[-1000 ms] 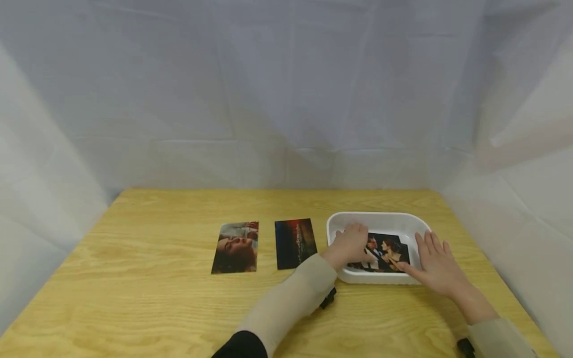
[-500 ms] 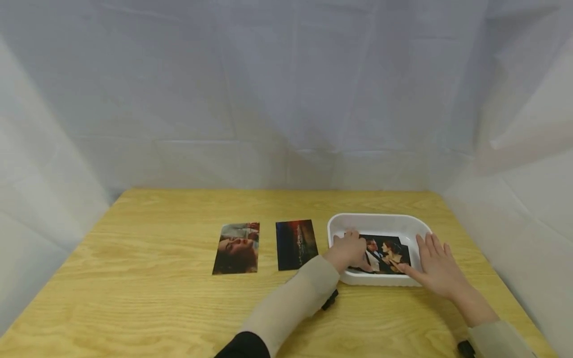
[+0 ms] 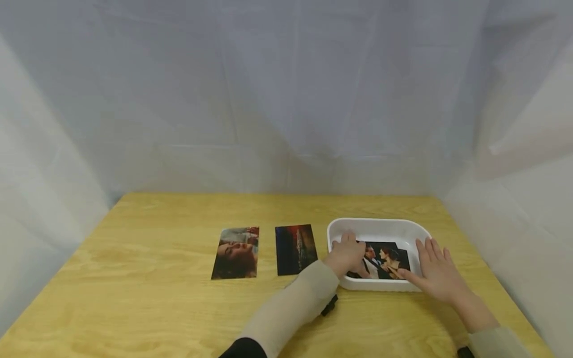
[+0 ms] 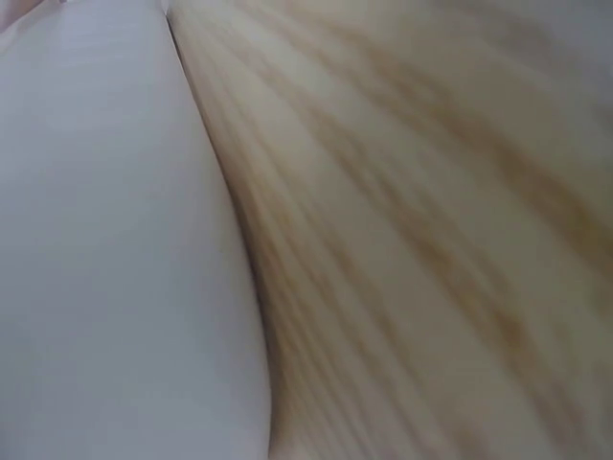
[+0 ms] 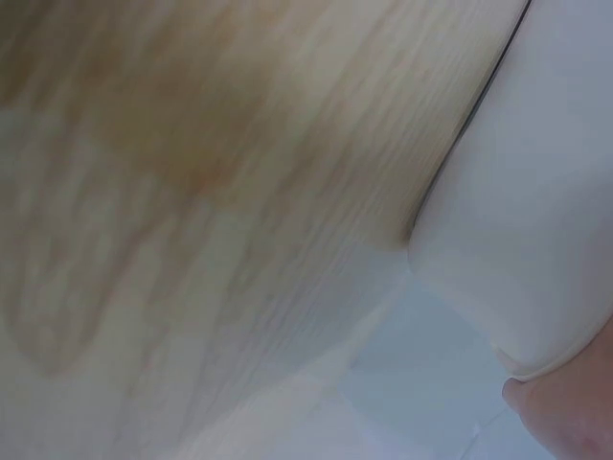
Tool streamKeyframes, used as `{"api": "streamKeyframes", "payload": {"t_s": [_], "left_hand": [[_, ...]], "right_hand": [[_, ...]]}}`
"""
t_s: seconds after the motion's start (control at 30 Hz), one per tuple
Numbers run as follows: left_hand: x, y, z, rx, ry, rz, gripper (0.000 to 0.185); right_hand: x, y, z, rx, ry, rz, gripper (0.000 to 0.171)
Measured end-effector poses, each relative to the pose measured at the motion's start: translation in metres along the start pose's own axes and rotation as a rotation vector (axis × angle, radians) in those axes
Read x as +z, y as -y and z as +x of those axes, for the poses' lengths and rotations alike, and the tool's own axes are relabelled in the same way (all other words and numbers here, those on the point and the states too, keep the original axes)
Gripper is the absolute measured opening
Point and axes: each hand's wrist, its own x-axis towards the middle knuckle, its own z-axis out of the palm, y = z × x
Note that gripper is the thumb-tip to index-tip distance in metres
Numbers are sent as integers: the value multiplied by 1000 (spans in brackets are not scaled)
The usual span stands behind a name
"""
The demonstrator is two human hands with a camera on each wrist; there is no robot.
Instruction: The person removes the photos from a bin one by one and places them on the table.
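Observation:
A white tray [image 3: 377, 222] stands on the wooden table [image 3: 156, 308] at the right. In it lies a dark photo of a couple [image 3: 387, 259]. My left hand [image 3: 349, 251] reaches into the tray's left side, and its curled fingers hold the photo's left edge. My right hand [image 3: 436, 268] lies flat along the tray's right rim with fingers straight, the thumb near the photo's lower right corner. The left wrist view is a blur of white tray wall [image 4: 105, 268] and wood. In the right wrist view the tray wall [image 5: 536, 192] shows beside the table.
Two more photos lie flat left of the tray: a dark night scene [image 3: 295, 248] nearest it and a reclining face [image 3: 236, 252] further left. White cloth walls close in the table at the back and both sides.
My left hand has drawn back toward the tray's near left side, and the photo has shifted slightly with it. The right hand has stayed on the rim.

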Motion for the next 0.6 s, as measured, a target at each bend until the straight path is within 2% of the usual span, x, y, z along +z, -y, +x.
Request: {"api": "streamKeyframes", "payload": {"t_s": [0.2,0.4,0.6], "left_hand": [[2,1,3,1,-18,-4,72],[2,1,5,-17,4,0,83],[2,1,3,-21,-20,-7,88]], "right_hand": [[0,1,1,-5,-8,-6,89],[0,1,1,-2,-2,-2,89],[0,0,-1,-1,5,4,87]]}}
